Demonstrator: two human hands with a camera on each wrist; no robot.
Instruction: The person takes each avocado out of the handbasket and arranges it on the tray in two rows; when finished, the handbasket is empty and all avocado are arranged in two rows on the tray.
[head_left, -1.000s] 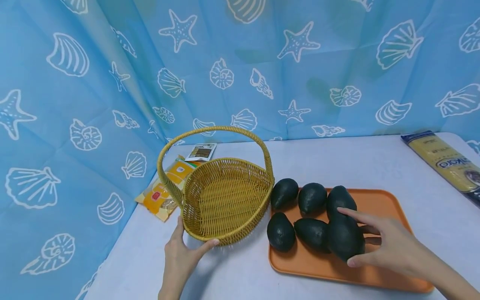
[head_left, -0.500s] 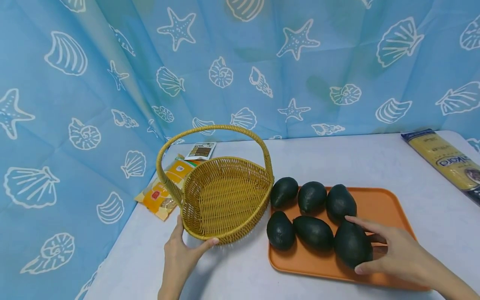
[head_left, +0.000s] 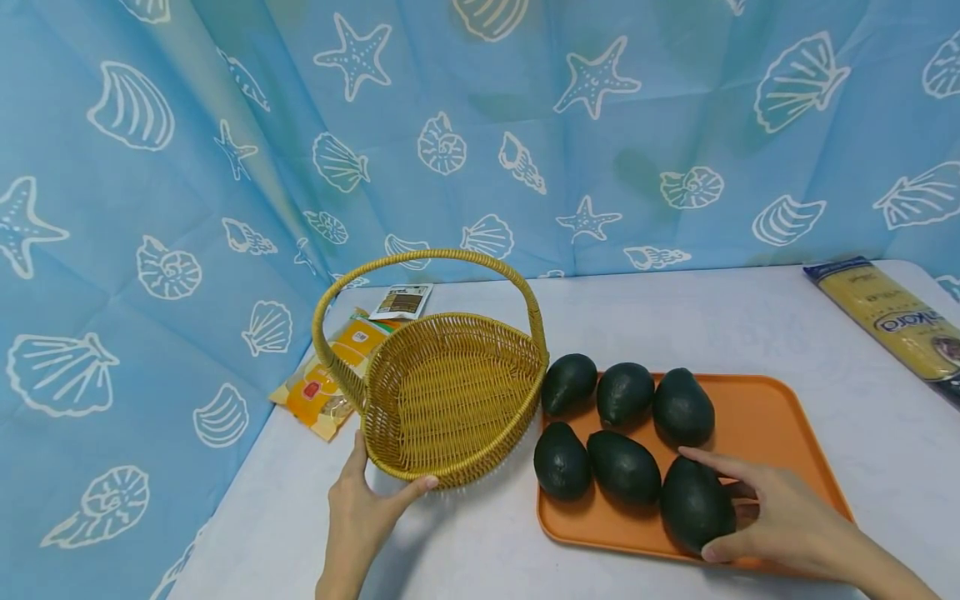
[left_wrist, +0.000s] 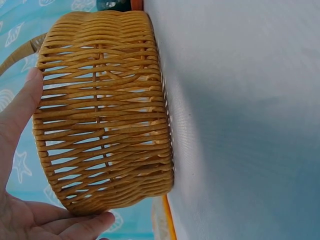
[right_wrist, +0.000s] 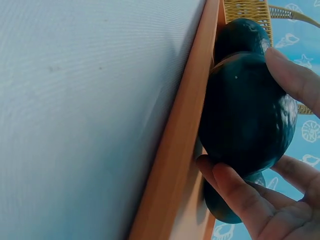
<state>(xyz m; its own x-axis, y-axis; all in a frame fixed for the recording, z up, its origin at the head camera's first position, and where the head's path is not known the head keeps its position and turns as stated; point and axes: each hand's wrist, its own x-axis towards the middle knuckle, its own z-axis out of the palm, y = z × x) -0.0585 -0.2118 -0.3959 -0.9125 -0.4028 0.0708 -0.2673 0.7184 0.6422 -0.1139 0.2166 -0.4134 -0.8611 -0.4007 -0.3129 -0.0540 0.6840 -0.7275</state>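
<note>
A heart-shaped wicker basket (head_left: 457, 408) with a tall arched handle stands left of centre, with nothing inside. My left hand (head_left: 363, 508) holds its near left side, thumb at the rim and fingers along the woven wall (left_wrist: 102, 120). At right, my right hand (head_left: 783, 517) grips a dark green avocado (head_left: 697, 504) between thumb and fingers, at the near edge of an orange tray (head_left: 765, 417). Several more avocados lie in two rows on the tray, such as the back-row avocado (head_left: 682, 407) and the front-row avocado (head_left: 624, 467). The right wrist view shows the held avocado (right_wrist: 247, 115) close up.
An orange-and-yellow food packet (head_left: 330, 392) and a small white packet (head_left: 402, 302) lie behind the basket. A yellow pasta bag (head_left: 892, 321) lies at the far right. A blue seashell-print curtain (head_left: 525, 125) hangs behind the white table (head_left: 480, 550).
My right hand has brought the avocado down toward the near side of the tray, away from the back-row avocado it overlapped. My left hand and the basket have stayed put.
</note>
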